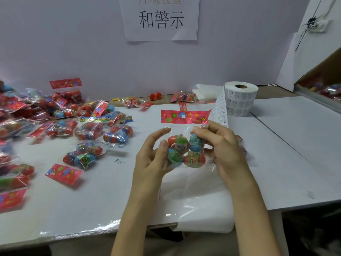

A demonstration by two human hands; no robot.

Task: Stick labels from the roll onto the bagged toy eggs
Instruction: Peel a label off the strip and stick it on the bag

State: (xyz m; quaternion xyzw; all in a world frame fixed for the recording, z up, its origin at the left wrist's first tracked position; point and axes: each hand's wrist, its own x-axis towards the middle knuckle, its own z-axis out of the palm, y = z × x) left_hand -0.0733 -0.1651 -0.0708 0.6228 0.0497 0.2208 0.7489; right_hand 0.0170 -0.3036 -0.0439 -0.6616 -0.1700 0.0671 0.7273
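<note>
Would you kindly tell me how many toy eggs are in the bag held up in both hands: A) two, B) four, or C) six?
B: the bag, gripped by the left hand and right hand, shows two red and two blue eggs.

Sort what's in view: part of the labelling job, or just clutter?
Job: held bag of eggs, left hand, right hand, label roll, label strip, pile of bagged eggs.
Clutter: wall sign, loose red egg halves, folded white paper, cardboard box.
</note>
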